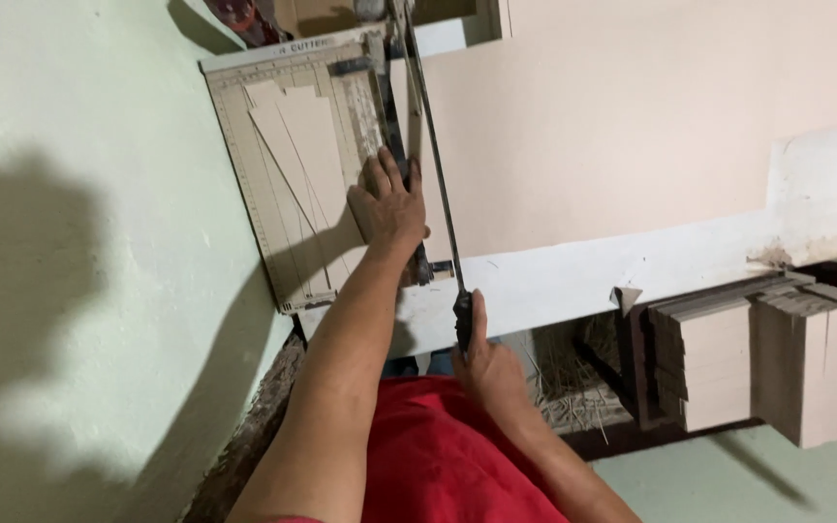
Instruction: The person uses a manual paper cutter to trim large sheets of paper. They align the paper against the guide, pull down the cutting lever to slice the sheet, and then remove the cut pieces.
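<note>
Two hands at a paper cutter

The left hand lay flat on card on the cutter, beside the blade. The right hand had its grip closed around the blade handle, near the cutter's front edge.

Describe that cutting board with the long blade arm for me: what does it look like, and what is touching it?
The paper cutter is a flat beige board with ruler markings along its edges and a faint grid. Pale sheets of card lie on it. A long dark blade arm, hinged at the far end, stands raised along one side. The left hand presses flat on the card beside the blade; the right hand grips the arm's black handle. The board rests on a white table.
</note>
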